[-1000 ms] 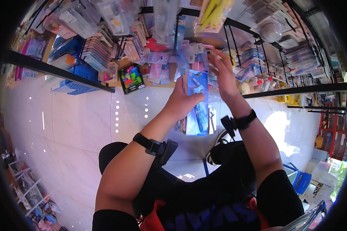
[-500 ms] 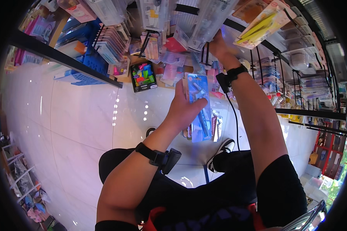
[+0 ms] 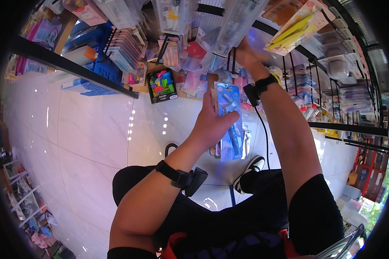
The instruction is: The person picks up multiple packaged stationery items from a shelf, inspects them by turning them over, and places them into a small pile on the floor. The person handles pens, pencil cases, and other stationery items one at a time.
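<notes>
My left hand (image 3: pixel 208 124) grips a blue blister pack (image 3: pixel 233 140) with a slim blue and silver item under its clear front, the thumb lying across it. More packs show behind its lower edge, and how many is hidden. Up at the rack, my right hand (image 3: pixel 247 57) reaches in beside a long clear package (image 3: pixel 234 30) hanging on a hook. Its fingers are mostly hidden among the hanging goods, so what they touch cannot be made out. Right of that hand hangs a card with a yellow item (image 3: pixel 291 32).
A black box of bright coloured pieces (image 3: pixel 162 86) sits on the low shelf ledge. Blue perforated baskets (image 3: pixel 95 80) stand left of it, behind a dark metal bar (image 3: pixel 73 66). Hooks with many packs (image 3: pixel 304 88) stick out at right. A black cable (image 3: pixel 264 134) hangs from my right wrist.
My left hand and the blue blister pack have shifted slightly right. A clear package near my right hand has swung a little; the right hand has hardly moved.
</notes>
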Motion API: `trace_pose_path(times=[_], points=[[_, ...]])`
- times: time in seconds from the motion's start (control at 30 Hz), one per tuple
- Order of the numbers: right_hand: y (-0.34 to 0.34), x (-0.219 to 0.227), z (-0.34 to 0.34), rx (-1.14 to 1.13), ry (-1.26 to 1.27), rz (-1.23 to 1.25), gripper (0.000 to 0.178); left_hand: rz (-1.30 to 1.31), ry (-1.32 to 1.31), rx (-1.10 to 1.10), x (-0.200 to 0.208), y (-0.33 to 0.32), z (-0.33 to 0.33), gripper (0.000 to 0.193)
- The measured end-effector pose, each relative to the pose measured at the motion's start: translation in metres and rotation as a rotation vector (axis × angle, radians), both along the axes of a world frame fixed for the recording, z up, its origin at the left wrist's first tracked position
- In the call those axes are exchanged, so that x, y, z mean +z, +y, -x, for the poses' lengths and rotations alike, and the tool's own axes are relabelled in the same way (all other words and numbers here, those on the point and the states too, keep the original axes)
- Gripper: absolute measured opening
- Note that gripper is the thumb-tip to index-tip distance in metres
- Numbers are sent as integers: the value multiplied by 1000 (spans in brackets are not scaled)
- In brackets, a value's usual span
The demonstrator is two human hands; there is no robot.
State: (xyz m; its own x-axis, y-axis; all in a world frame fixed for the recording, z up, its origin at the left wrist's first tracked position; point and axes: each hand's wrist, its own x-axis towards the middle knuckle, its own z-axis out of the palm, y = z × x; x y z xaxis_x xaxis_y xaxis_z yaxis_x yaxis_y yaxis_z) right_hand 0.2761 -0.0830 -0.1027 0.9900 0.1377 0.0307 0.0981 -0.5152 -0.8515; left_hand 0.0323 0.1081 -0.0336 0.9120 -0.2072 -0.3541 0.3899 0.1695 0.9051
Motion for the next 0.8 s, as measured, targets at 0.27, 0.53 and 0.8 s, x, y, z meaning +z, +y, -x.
trace_pose_path(times=[0.27, 0.53, 0.8], points=[[-2, 19, 55, 81, 107, -166, 125, -45, -16, -14, 5, -4, 1, 90], [14, 20, 103, -55, -142, -13, 107, -69, -25, -47, 6, -2, 8, 88], [15, 12, 121, -189, -325, -230, 51, -28, -46, -42, 10, 2, 4, 86]])
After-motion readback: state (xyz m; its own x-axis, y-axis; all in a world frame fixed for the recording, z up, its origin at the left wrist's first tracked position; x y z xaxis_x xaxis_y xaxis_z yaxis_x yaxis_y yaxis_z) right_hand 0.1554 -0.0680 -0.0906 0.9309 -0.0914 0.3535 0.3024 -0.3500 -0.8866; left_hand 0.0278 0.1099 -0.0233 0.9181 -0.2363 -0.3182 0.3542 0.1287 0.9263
